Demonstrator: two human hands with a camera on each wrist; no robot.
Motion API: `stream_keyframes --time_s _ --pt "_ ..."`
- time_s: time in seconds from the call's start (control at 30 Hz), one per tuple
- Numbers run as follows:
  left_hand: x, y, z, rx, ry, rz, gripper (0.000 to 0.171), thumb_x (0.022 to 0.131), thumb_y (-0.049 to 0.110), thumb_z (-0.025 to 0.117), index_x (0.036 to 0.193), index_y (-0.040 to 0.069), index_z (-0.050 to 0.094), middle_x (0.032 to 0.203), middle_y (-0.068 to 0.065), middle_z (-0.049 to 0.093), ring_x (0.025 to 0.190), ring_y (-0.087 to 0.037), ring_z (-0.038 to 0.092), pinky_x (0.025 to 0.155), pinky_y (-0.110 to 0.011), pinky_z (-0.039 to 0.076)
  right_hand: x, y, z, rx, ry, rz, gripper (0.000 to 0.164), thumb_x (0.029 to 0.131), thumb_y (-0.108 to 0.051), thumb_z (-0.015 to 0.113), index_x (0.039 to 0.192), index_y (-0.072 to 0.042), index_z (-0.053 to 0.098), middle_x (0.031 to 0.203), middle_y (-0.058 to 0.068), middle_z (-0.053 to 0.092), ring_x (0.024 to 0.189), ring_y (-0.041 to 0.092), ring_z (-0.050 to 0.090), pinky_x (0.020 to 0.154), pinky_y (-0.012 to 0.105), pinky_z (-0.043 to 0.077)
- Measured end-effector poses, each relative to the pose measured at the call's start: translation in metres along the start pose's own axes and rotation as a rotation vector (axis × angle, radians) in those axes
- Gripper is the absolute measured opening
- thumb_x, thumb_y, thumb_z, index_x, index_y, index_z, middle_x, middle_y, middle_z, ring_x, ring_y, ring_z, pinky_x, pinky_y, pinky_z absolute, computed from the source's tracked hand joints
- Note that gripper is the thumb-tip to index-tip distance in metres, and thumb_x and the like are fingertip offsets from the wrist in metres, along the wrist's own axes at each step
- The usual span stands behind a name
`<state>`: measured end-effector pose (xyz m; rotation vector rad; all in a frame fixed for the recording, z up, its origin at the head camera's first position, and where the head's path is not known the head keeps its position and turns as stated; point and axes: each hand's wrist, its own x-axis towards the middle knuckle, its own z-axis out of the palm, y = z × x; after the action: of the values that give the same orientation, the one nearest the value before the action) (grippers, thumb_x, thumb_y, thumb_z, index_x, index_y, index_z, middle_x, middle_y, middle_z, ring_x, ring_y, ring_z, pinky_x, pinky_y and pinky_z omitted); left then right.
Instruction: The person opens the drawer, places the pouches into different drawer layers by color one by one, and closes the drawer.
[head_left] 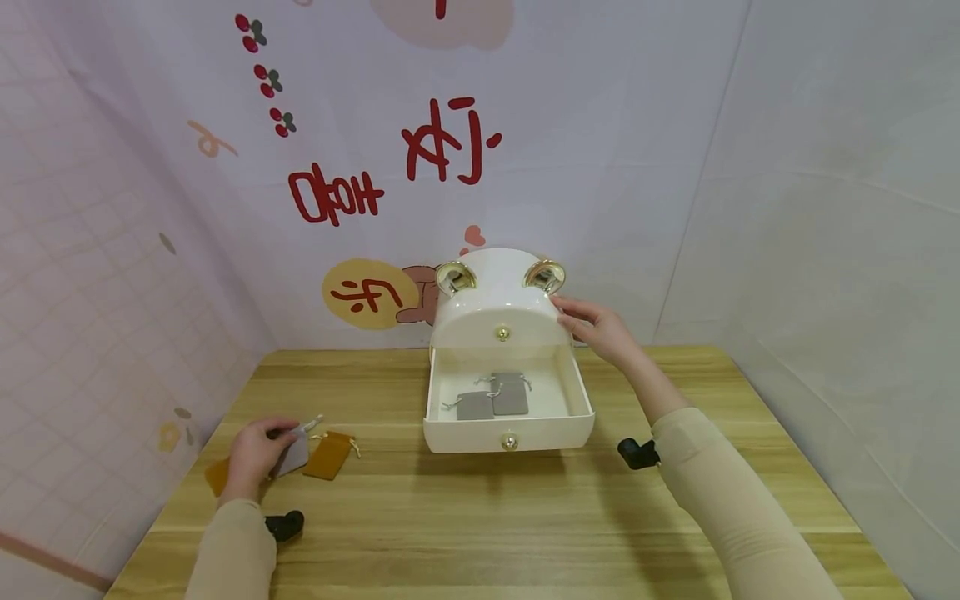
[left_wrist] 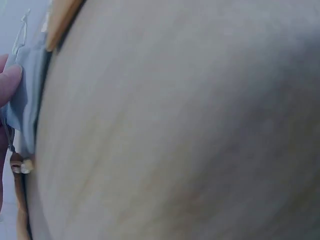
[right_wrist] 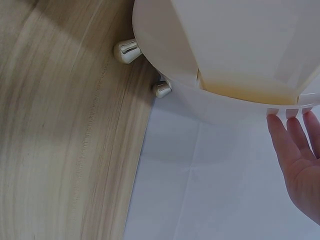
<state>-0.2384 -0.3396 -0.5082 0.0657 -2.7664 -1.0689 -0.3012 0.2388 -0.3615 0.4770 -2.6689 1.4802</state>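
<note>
On the left of the table, my left hand (head_left: 255, 454) pinches a grey drawstring pouch (head_left: 294, 454); the left wrist view has the thumb pressed on this pouch (left_wrist: 31, 80). Orange drawstring pouches lie on either side, one (head_left: 330, 456) to the right and one (head_left: 217, 477) partly covered by the hand. My right hand (head_left: 600, 331) touches the upper right side of a white rounded box (head_left: 498, 287) with its fingertips, fingers nearly straight in the right wrist view. The box's lower drawer (head_left: 510, 433) is pulled out, with two grey pouches (head_left: 510, 393) lying flat inside.
Two gold ear-shaped pieces (head_left: 456, 277) stick up from the box top, and gold feet (right_wrist: 127, 51) hold it off the wooden table (head_left: 480, 533). A printed cloth wall (head_left: 600, 167) stands close behind the box. Black straps with small devices (head_left: 637, 454) sit at both wrists.
</note>
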Motion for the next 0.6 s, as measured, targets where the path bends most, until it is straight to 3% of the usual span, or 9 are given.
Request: stream_keyframes --time_s 0.13,0.27,0.43,0.6 --pt "0.004 0.001 -0.001 -0.068 0.051 -0.021 0.017 0.088 0.002 0.073 0.104 -0.003 0.075 0.097 -0.016 0.07 0.087 -0.022 0.06 0.068 -0.022 0.048 0.0 0.001 0.0 0.001 0.006 -0.008 0.046 0.101 -0.031 0.059 0.145 -0.017 0.054 0.15 0.007 0.047 0.131 0.032 0.048 0.095 0.049 0.05" --pt "0.004 0.007 -0.007 -0.142 0.075 -0.055 0.019 0.088 0.001 0.074 0.107 -0.003 0.074 0.101 -0.018 0.069 0.084 -0.013 0.058 0.065 -0.017 0.047 0.0 0.001 0.0 0.009 0.007 -0.011 0.046 0.101 -0.03 0.06 0.144 -0.017 0.054 0.149 0.007 0.048 0.13 0.032 0.049 0.094 0.049 0.05" --pt "0.005 0.012 -0.016 -0.118 0.099 -0.007 0.019 0.089 0.004 0.073 0.107 -0.002 0.075 0.098 -0.015 0.07 0.079 -0.002 0.056 0.065 -0.015 0.047 0.0 0.001 0.001 0.013 0.006 -0.014 0.045 0.101 -0.03 0.06 0.144 -0.017 0.054 0.149 0.007 0.048 0.13 0.032 0.049 0.094 0.051 0.05" --pt "0.006 0.024 -0.023 -0.102 0.126 0.04 0.02 0.091 0.008 0.073 0.108 -0.001 0.075 0.097 -0.014 0.071 0.081 -0.002 0.057 0.067 -0.013 0.045 0.0 0.001 0.0 0.006 0.004 -0.014 0.046 0.101 -0.03 0.06 0.144 -0.017 0.054 0.149 0.007 0.048 0.13 0.032 0.049 0.094 0.05 0.05"
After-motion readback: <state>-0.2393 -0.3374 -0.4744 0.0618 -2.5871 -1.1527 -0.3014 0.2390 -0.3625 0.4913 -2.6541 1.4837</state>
